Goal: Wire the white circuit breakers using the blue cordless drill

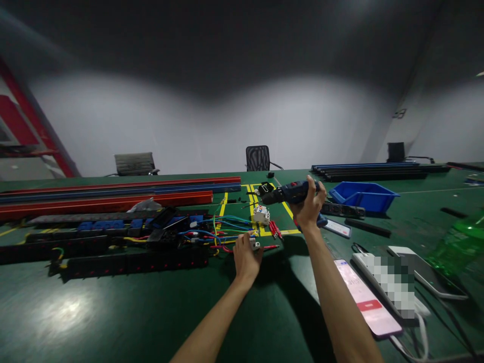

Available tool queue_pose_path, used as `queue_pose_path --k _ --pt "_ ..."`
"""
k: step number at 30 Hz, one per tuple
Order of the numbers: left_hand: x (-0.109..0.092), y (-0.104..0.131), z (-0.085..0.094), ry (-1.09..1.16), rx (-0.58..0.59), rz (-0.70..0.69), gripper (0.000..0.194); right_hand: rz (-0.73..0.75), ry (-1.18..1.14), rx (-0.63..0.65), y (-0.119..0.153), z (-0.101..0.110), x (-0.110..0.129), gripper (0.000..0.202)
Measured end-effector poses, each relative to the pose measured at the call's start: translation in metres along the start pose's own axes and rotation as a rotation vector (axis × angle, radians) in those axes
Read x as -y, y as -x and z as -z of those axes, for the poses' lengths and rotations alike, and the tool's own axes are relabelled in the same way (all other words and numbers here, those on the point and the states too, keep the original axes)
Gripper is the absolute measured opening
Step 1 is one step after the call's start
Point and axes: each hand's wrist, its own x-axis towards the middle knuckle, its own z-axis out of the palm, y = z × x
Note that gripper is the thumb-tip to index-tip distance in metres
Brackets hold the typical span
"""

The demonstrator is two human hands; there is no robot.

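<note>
With the right hand (308,204) clenched on the blue drill (291,192) and lifted at 1 o'clock, the left hand (245,257) pinches a small white terminal piece (254,245) on the green table (113,312), so this looks like the fastening step, calling for the bit to meet the piece squarely.

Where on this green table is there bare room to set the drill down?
Bare green table lies near the front left, below the black strips, and between the two forearms. Another free patch lies beyond the blue bin. It is crowded around the wires and among the phones on the right.

Two bare forearms, no sleeves in view, bare hands (247,257), no gloves, no rings
</note>
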Motion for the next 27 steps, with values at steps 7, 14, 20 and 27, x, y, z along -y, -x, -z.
queue_pose_path --k 7,14,20,27 --pt "-0.003 -0.001 0.001 0.003 0.005 0.024 0.051 -0.235 -0.077 -0.050 0.015 -0.018 -0.009 0.089" --pt "-0.004 -0.002 0.001 -0.021 0.012 0.044 0.046 -0.373 -0.171 -0.012 0.032 -0.026 -0.019 0.100" --pt "-0.005 -0.002 0.002 0.016 0.007 0.036 0.046 -0.489 -0.107 -0.018 0.038 -0.030 -0.028 0.103" --pt "-0.005 -0.001 0.003 0.036 0.013 0.052 0.047 -0.472 -0.049 0.072 0.062 -0.035 -0.044 0.105"
